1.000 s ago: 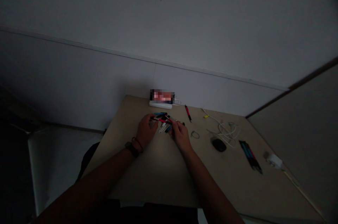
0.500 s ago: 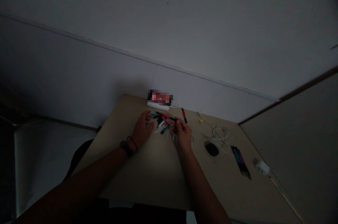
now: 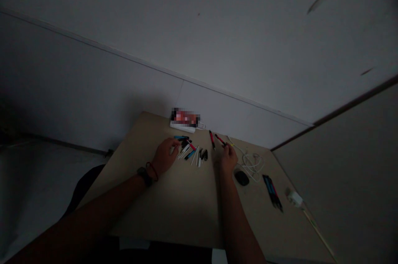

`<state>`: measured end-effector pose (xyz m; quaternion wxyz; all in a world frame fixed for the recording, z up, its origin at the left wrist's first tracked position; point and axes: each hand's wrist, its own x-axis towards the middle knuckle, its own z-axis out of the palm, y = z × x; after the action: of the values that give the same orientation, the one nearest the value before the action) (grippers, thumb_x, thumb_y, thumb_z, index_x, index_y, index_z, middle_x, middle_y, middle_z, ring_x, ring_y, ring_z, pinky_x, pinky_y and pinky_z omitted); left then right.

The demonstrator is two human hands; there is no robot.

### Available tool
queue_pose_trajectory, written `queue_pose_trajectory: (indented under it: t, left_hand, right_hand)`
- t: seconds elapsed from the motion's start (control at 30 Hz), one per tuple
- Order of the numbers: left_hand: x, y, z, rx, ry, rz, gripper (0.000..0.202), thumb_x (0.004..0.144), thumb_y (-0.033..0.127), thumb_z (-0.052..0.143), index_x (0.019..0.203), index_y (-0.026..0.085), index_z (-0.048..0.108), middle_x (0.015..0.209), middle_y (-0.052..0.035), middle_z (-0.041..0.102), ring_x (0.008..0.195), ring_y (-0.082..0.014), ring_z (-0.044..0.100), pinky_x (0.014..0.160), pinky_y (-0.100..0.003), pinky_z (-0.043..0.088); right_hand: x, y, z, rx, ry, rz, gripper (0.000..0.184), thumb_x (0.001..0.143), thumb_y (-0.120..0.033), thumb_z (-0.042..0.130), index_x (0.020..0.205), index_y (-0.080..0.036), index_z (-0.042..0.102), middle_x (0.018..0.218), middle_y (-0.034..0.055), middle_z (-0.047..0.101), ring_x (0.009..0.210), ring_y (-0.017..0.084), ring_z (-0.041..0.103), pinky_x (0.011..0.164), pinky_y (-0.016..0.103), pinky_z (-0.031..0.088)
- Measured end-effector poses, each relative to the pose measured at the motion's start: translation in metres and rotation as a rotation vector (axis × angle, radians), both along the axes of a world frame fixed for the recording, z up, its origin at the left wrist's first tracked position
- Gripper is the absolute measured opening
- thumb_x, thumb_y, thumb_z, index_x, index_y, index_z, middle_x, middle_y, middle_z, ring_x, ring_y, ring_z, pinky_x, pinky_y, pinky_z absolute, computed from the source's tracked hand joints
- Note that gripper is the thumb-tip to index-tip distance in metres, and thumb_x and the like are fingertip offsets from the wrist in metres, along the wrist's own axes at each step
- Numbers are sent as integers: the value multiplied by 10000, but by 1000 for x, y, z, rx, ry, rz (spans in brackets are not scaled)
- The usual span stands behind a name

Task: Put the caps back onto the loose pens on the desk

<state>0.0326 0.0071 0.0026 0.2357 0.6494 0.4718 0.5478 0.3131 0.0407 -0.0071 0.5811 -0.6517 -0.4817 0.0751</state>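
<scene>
My right hand [image 3: 229, 159] pinches a red-and-black pen [image 3: 220, 139] between thumb and fingers, over the right of the desk. Just left of it a second red-and-black pen [image 3: 212, 140] lies on the desk. My left hand [image 3: 167, 153], with a dark watch and a red band at the wrist, rests at the left side of a pile of pen parts. Its fingers are loosely curved, thumb apart, with no object visible in them. The pile holds white tubes [image 3: 194, 156], blue barrels [image 3: 189, 155], a red piece [image 3: 192, 145] and black pieces [image 3: 204, 155].
A phone with a blurred screen [image 3: 185, 118] leans on a white stand [image 3: 183, 127] near the wall. To the right are a black mouse [image 3: 241, 178], a coiled white cable [image 3: 253, 163] and a row of several pens [image 3: 273, 193]. A white plug [image 3: 294, 198] sits at the desk's right edge.
My right hand has moved right with the red-and-black pen, from above the pile to beside the pen lying on the desk. My left hand has stayed by the pile. The view has shifted slightly.
</scene>
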Motion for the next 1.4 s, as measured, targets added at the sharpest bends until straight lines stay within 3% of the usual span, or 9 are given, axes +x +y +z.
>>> queue_pose_trajectory:
  t: [0.1,0.47,0.77,1.03,1.2,1.4]
  left_hand:
    - [0,0,0,-8,3,-27,146,850,164,540,893,220,668,931,-63,710,865,-199,671,809,-341,556]
    - [3,1,-2,-15,-43,-57,135,833,138,567,860,212,678,897,-51,708,837,-191,668,795,-325,542]
    - [2,-1,0,-35,-16,-87,126,857,130,551,868,180,665,918,-56,705,838,-177,655,777,-302,526]
    - [2,0,-3,-54,0,-84,127,867,142,553,904,181,668,934,-53,705,865,-174,656,811,-307,532]
    - [2,-1,-1,-47,15,-86,115,882,151,548,883,182,659,933,-59,707,890,-187,658,847,-330,528]
    - [3,-3,3,-55,32,-67,119,872,135,548,903,181,655,945,-69,707,900,-195,658,837,-332,531]
  right_hand:
    - [0,-1,-4,-83,-108,3,496,878,-444,432,1116,-109,711,1002,173,760,953,282,695,808,389,522]
    - [3,1,-10,-239,-336,34,506,852,-414,478,1151,-106,745,903,160,778,774,280,709,672,335,512]
    - [-6,2,-11,-334,-430,10,467,854,-345,469,1146,-108,746,1083,182,747,983,285,670,860,344,468]
    - [-7,1,-13,-291,-495,27,429,852,-323,480,1141,-137,738,1141,168,717,1065,305,623,966,415,416]
    - [-18,-4,-3,-126,-466,-12,401,871,-308,484,1117,-96,720,1163,215,664,1127,331,571,994,470,397]
    - [-50,-14,4,-31,-469,399,247,897,-316,539,965,-178,732,985,110,683,971,256,616,907,405,474]
